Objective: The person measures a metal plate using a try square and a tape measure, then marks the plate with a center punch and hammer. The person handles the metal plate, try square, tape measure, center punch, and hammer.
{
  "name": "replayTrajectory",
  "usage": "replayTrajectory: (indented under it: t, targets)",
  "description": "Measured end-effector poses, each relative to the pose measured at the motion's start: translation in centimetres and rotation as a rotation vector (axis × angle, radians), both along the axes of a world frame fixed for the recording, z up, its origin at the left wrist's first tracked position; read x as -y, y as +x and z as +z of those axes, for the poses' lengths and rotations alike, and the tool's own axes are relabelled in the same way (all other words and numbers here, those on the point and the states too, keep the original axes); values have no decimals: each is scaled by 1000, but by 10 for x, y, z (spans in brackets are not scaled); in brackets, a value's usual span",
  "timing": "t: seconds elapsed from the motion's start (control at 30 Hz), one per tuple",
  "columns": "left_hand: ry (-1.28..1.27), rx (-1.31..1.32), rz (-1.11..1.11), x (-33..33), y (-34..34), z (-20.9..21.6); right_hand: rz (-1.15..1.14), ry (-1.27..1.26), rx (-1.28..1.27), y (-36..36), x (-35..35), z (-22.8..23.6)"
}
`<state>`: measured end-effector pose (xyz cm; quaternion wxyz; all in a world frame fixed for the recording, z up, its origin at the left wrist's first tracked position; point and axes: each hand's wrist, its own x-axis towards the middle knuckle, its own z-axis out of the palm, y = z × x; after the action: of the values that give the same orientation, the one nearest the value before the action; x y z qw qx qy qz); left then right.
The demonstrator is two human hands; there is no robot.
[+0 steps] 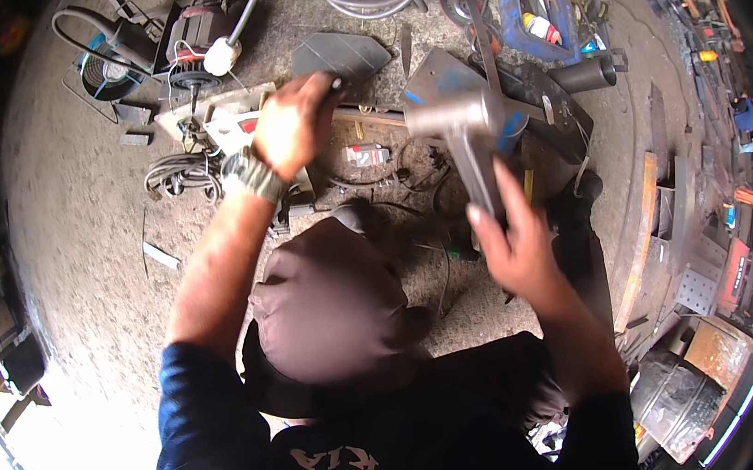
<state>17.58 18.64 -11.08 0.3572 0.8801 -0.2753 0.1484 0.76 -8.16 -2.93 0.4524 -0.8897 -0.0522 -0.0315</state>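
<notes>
My right hand [519, 247] is wrapped round the handle of a hammer [474, 163]. Its metal head is raised and smeared by motion, to the right of my other hand. My left hand [288, 132], with a watch [251, 175] on the wrist, is closed round something dark whose kind I cannot make out. A narrow metal strip [372, 117] runs rightward from beside that hand. Beyond my left fingers lies a dark grey angular metal plate [339, 56]. A small red and white box [368, 154] sits on the ground between my hands.
My bent knee [328, 301] is up between my arms. A blue tool tray [547, 16] stands at the far right, near a dark metal tube [588, 73]. At the far left is a motor-driven machine [197, 32]. Coiled cables [184, 175] lie by my left forearm.
</notes>
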Motion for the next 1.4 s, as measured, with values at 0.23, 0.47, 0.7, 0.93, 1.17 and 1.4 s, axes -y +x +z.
replayTrajectory:
  t: [0.23,0.47,0.7,0.93,1.17,1.4]
  targets:
    - [-398,-505,277,-38,-128,-58,-422,465,-928,-162,29,-128]
    - [-386,-1007,423,-75,-198,-164,-636,598,-1363,-194,30,-173]
    - [-26,-1022,154,-87,-213,-225,-501,482,-1227,-180,37,-191]
    - [91,-1095,43,-95,-229,-261,-514,491,-1335,-173,43,-196]
    - [135,-1152,14,-104,-244,-276,-542,410,-1333,-181,47,-211]
    - [166,-1170,-38,-118,-257,-281,-478,460,-1362,-175,48,-207]
